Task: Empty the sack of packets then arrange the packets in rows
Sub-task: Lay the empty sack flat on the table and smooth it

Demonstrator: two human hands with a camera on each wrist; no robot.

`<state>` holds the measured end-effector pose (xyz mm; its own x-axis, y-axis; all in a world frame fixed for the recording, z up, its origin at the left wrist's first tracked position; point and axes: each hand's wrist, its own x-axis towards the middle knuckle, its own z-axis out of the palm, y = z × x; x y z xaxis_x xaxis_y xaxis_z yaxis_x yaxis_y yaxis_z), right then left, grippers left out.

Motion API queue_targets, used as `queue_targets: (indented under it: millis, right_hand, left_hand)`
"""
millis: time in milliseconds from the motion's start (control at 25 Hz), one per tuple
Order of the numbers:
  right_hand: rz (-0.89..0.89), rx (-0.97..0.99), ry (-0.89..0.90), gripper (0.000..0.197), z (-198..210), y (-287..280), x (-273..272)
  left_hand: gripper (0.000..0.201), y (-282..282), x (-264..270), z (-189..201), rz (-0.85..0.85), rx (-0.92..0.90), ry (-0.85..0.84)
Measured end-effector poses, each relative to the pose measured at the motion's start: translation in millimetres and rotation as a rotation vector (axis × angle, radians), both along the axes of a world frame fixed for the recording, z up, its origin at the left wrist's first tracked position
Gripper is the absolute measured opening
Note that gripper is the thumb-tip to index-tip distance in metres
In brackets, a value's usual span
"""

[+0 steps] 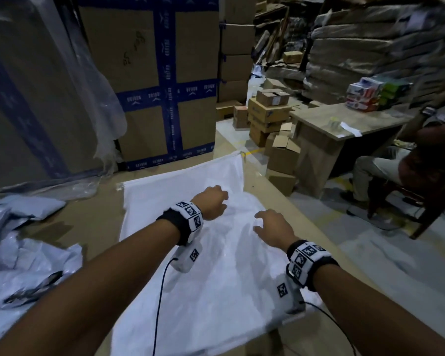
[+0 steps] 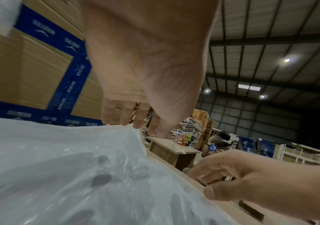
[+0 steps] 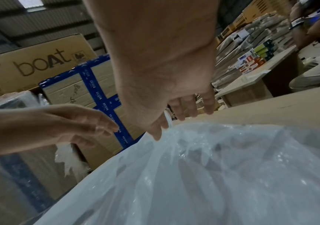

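My left hand (image 1: 212,202) is over the far middle of the sack (image 1: 180,191), palm down, with its fingers loosely bent and spread. In the left wrist view the fingertips (image 2: 124,120) point down at the sack's raised edge; I cannot tell whether they touch it. This grip holds nothing.

My right hand (image 1: 272,231) is just beside it, nearer to me, also palm down over the sack. Its fingers are relaxed and slightly spread. In the right wrist view the thumb tip (image 3: 156,135) touches the crumpled clear film (image 3: 213,167) lying on the sack, while the other fingers are clear of it. This grip holds nothing either.

The sack is white and lies flat on the brown worktop (image 1: 95,222), its long side running away from me. Grey packets (image 1: 16,255) lie in a loose heap at my left, partly off the sack's near left edge.

Beyond the sack stands a large carton (image 1: 149,80) bound with blue tape. At the right a seated person (image 1: 406,165) is beside a small table (image 1: 344,122) carrying stacked boxes (image 1: 365,96).
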<state>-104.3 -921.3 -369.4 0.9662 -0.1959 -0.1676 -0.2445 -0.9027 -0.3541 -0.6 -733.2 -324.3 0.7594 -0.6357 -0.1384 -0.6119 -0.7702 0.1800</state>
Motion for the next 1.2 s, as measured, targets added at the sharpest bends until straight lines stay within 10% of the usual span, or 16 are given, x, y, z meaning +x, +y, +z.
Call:
queue_targets:
  millis: [280, 600, 840, 1080, 1200]
  right_hand:
    - [-0.210, 0.241, -0.002, 0.021, -47, -66, 71]
    - [-0.184, 0.444, -0.072, 0.049, -84, -75, 83]
    - [-0.240, 0.632, -0.052, 0.051, -92, -95, 93]
    - [-0.343, 0.510, -0.009, 0.047, -89, -102, 96]
    - [-0.324, 0.435, -0.013, 0.014, -70, -102, 88]
  left_hand:
    - [0.043, -122, 117, -18, -0.229, 0.171, -0.103]
    - [0.023, -178, 165, -32, -0.259, 0.680, -0.013]
    - [0.010, -190, 203, -38, -0.161, 0.546, -0.036]
    - [0.061, -173, 192, -71, -0.064, 0.162, 0.013]
    - [0.064, -118, 149, -55, 0.037, 0.027, 0.052]
